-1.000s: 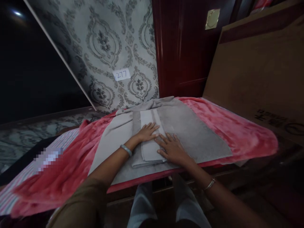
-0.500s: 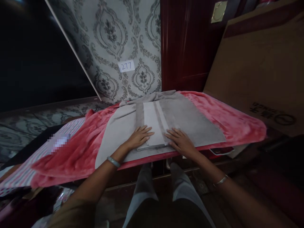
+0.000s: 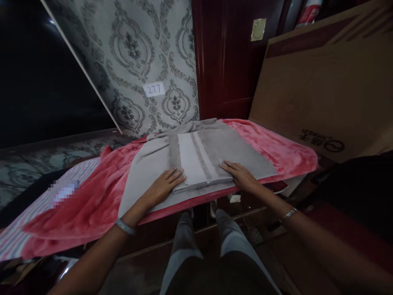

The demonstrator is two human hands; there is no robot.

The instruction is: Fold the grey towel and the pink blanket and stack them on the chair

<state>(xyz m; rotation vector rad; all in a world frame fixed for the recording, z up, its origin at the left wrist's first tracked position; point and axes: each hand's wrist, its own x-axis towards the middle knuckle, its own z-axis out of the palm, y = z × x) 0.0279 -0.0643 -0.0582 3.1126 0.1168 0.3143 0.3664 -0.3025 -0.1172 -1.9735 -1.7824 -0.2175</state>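
A folded grey cloth with wide pale bands (image 3: 192, 157) lies flat in front of me, its layered front edge facing my body. Beneath it a larger plain grey cloth (image 3: 251, 147) is spread over a pink plush blanket (image 3: 282, 153). My left hand (image 3: 164, 186) rests palm down at the folded cloth's front left corner, fingers stretched out. On the other side my right hand (image 3: 241, 175) lies with fingers extended over the front right edge. Both hands are open and grip nothing.
A striped cloth (image 3: 81, 174) lies at the left under the blanket, below a large dark screen (image 3: 52, 82). Patterned wallpaper with a paper label marked 277 (image 3: 154, 89) stands behind. A big cardboard box (image 3: 319, 82) leans at the right.
My hands have moved apart, off the middle of the pale bands and out to the folded cloth's two sides. The camera view has shifted slightly to the right.
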